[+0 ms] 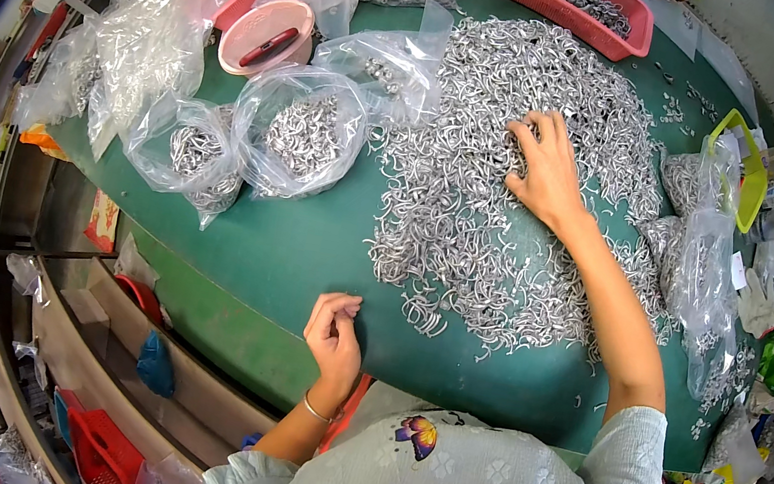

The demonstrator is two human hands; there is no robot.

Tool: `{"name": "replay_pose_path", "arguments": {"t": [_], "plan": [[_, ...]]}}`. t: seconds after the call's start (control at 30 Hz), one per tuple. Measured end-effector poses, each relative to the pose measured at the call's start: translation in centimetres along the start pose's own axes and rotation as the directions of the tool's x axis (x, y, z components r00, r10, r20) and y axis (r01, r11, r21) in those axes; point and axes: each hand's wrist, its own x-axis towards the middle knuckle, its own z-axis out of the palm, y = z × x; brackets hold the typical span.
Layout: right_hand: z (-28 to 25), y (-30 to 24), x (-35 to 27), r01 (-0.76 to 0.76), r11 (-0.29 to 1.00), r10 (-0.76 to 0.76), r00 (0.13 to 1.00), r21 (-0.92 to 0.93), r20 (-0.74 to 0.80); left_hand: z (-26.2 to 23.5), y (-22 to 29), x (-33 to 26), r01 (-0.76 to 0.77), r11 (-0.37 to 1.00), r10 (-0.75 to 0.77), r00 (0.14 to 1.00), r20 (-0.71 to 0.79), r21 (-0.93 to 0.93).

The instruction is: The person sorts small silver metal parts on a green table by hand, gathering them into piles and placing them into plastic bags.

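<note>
Hundreds of small silver metal hooks [503, 210] lie heaped across a green surface [293, 258], the pile running from the far side down toward the near edge. The person's right hand [546, 166] rests palm down on the middle of the heap, its grip spread, fingertips [526, 132] pressed into the hooks. The left hand [334, 333] sits near the surface's front edge, just left of the pile's lower fringe, its grip curled with fingertips drawn together; whether it pinches a hook cannot be told. A thin bracelet [316, 409] circles that wrist.

Left of the heap, clear plastic bags [298, 132] filled with the same silver pieces crowd the surface. Behind them stands a pink bowl [265, 37] holding a red tool. A pink basket [577, 4] of metal parts sits at the far edge, and a yellow-green scoop [749, 163] lies to the right among more bags. A butterfly patch [418, 435] marks the person's pale patterned garment.
</note>
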Motion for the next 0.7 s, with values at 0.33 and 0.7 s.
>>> {"name": "replay_pose_path", "arguments": {"t": [0.33, 0.7], "plan": [[0.9, 0.4, 0.7, -0.038, 0.999, 0.038, 0.999, 0.023, -0.010, 0.0, 0.0, 0.1, -0.004, 1.000, 0.004, 1.000, 0.004, -0.008], [-0.6, 0.3, -2.8, -0.093, 0.995, 0.091, 0.994, 0.027, 0.064, 0.0, 0.0, 0.0, -0.014, 1.000, 0.014, 1.000, 0.005, -0.015]]}}
